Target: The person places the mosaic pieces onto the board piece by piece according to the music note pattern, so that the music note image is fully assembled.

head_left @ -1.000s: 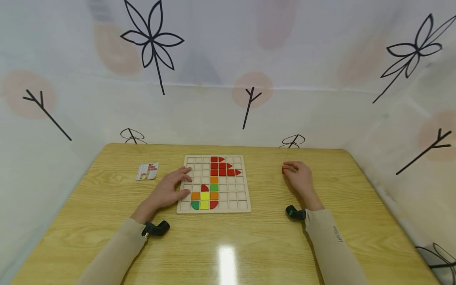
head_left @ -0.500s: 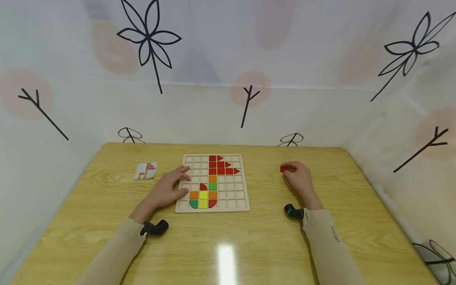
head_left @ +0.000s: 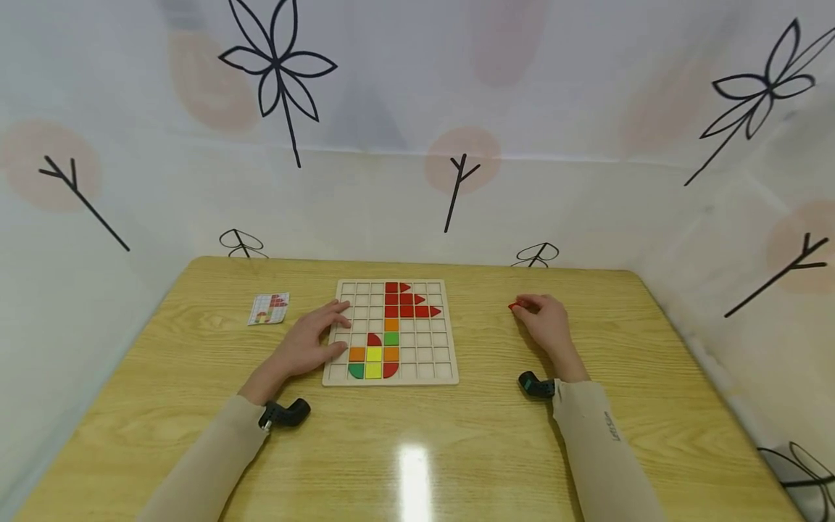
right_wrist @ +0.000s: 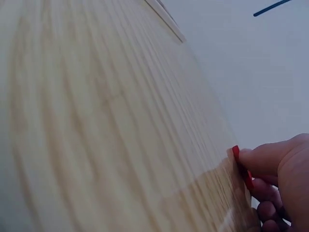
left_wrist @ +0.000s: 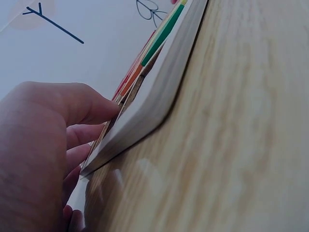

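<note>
A square wooden grid board [head_left: 424,371] lies on the table, with red, orange, yellow and green tiles set in some of its cells. My left hand [head_left: 305,344] rests at the board's left edge, fingers spread and thumb on the rim; the left wrist view shows the thumb [left_wrist: 91,104] touching the board's edge. To the right of the board, my right hand [head_left: 546,323] pinches a small red tile [head_left: 514,305] between thumb and fingers, just at the tabletop. In the right wrist view the red tile [right_wrist: 243,167] appears edge-on, so its full shape is hidden.
A small printed card [head_left: 268,309] with a coloured grid pattern lies left of the board. The wooden table [head_left: 339,449] ends at a patterned cloth backdrop [head_left: 365,196] behind and at the sides. A black wrist camera [head_left: 284,414] sits on the left wrist.
The red tile has turned in my right fingers and now looks thinner and tilted. My right hand has barely shifted; the left hand and the board stay put.
</note>
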Action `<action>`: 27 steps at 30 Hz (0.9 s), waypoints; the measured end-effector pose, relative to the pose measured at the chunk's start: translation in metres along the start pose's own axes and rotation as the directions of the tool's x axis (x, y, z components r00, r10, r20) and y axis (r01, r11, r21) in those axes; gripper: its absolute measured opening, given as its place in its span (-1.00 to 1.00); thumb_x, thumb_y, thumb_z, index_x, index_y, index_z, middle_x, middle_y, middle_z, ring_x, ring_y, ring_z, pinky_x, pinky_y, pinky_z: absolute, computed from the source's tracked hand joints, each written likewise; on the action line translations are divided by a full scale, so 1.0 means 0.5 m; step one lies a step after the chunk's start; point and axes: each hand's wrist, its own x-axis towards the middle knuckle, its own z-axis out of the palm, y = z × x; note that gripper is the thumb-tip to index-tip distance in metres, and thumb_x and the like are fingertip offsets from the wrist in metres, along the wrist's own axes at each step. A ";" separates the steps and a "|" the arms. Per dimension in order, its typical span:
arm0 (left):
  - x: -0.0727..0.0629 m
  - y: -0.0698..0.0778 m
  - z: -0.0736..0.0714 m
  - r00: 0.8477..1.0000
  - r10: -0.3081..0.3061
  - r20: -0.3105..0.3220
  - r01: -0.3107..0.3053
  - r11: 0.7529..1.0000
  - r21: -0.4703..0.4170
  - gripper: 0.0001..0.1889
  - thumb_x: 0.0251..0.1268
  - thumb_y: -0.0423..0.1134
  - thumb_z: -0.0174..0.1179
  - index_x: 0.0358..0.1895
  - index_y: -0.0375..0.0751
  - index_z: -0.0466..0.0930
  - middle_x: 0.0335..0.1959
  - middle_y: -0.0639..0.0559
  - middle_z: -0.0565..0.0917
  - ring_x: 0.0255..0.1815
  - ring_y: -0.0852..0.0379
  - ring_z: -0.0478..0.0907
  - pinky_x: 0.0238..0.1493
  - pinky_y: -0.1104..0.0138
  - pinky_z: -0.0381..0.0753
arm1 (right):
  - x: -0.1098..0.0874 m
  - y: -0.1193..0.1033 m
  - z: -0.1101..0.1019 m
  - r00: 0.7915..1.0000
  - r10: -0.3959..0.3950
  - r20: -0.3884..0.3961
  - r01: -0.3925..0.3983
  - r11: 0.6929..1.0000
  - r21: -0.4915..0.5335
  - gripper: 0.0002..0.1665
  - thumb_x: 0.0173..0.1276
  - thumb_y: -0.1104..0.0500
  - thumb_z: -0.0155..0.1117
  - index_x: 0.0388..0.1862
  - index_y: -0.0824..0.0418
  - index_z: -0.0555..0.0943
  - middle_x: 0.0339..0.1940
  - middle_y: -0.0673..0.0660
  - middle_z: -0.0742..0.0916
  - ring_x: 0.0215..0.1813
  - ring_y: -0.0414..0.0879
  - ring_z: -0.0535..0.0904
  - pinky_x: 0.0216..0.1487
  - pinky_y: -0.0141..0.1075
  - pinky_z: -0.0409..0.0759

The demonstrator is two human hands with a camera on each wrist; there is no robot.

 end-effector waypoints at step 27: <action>0.000 0.000 -0.001 1.000 -0.012 -0.004 0.012 1.000 0.009 -0.72 0.26 -0.15 0.31 0.01 -0.10 0.61 0.50 0.01 0.32 0.55 -0.07 0.11 0.45 -0.09 0.15 | -0.006 -0.108 0.038 0.993 0.006 0.118 -0.031 0.977 0.210 -0.68 0.45 0.28 0.22 0.13 0.37 0.60 -0.11 0.31 0.67 -0.16 0.12 0.67 -0.34 -0.36 0.65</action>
